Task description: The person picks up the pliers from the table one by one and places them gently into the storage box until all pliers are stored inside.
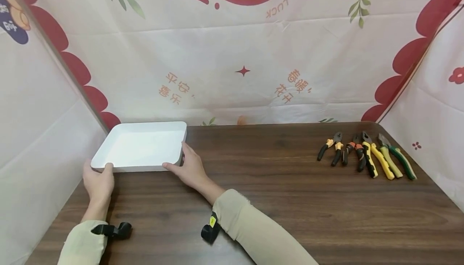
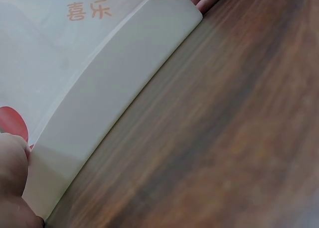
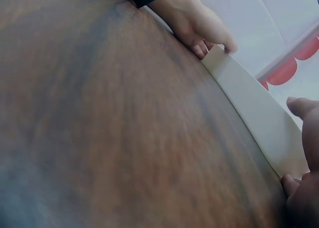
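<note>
A white rectangular tray (image 1: 141,146) rests at the far left of the table, its inside bare. At its near left corner my left hand (image 1: 98,182) grips the edge, thumb over the rim. My right hand (image 1: 191,169) holds the near right corner, with the thumb at the front rim and the fingers along the right side. In the left wrist view the tray's front wall (image 2: 114,73) stands close along the tabletop. The right wrist view shows both the left hand (image 3: 197,24) and the right hand (image 3: 310,143) at opposite ends of that wall.
Several pliers lie in a row at the far right: a black-and-yellow-orange pair (image 1: 338,148), a black-and-orange pair (image 1: 359,152), a yellow-and-black pair (image 1: 369,156) and a green pair (image 1: 402,162). A printed white cloth (image 1: 224,47) hangs behind the wooden table (image 1: 272,176) and along both sides.
</note>
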Action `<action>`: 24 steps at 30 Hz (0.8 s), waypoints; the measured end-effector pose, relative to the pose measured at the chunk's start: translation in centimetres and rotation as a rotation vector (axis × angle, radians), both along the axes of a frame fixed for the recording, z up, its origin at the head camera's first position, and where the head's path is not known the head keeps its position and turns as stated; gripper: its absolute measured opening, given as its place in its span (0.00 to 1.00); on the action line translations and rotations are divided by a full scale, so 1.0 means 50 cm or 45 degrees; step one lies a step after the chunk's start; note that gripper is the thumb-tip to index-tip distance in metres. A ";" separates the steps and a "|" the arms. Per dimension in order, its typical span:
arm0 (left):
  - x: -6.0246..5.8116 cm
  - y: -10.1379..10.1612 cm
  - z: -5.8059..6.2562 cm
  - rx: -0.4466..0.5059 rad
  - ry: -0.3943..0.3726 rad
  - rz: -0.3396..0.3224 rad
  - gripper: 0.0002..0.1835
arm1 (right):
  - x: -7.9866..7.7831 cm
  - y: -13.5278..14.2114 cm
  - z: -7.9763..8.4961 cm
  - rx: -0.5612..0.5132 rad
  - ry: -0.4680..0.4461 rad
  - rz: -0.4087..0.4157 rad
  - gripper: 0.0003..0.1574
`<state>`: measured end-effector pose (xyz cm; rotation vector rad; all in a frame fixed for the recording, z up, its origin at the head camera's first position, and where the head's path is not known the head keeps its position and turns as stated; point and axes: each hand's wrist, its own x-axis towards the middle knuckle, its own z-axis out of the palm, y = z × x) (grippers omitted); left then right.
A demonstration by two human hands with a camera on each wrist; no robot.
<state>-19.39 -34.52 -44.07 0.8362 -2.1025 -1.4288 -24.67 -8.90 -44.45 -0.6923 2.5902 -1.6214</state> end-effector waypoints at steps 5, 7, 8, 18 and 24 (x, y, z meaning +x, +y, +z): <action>-0.001 0.005 -0.002 -0.057 0.002 -0.006 0.36 | 0.004 0.003 0.002 0.102 0.038 -0.003 0.60; -0.002 0.006 -0.003 -0.092 -0.002 -0.024 0.37 | 0.005 0.005 0.004 0.105 0.041 -0.006 0.59; -0.003 0.007 -0.003 -0.110 -0.005 -0.036 0.37 | 0.005 0.005 0.004 0.102 0.038 -0.013 0.59; 0.006 0.010 -0.005 -0.242 -0.045 -0.102 0.39 | 0.015 0.016 0.001 0.137 0.028 -0.073 0.60; 0.010 0.018 -0.012 -0.317 -0.040 -0.147 0.40 | 0.016 0.032 0.000 0.134 0.053 -0.136 0.59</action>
